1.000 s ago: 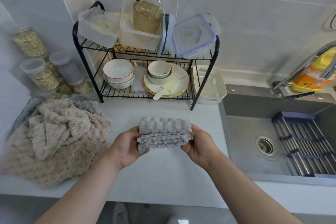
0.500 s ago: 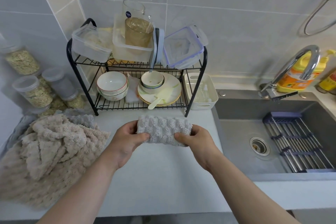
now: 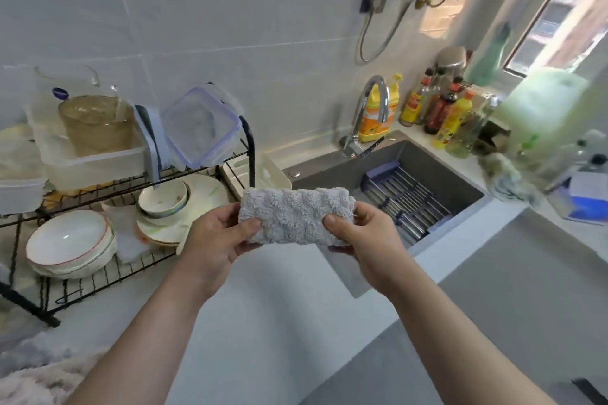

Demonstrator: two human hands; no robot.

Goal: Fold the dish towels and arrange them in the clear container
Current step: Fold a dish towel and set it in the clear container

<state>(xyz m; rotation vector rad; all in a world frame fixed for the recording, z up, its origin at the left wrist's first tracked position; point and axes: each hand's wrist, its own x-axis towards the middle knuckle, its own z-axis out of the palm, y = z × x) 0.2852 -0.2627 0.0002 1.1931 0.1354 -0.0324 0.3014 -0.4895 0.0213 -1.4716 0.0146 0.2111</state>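
Grips clamped on grey towel, left hand, right hand, white counter, sink, tiled wall

1. The towel was grey cloth, fluffy and ribbed
2. The rack was thin black wire, matt
3. The bowls were glossy white ceramic
4. The tubs were clear plastic, slightly cloudy
5. The tap was bright polished metal
6. The sink was matt grey
7. The counter was smooth, pale and matt
8. The wall tiles were smooth and glossy

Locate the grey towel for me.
Centre of head view: grey towel gripped by left hand and right hand, over the counter between rack and sink.
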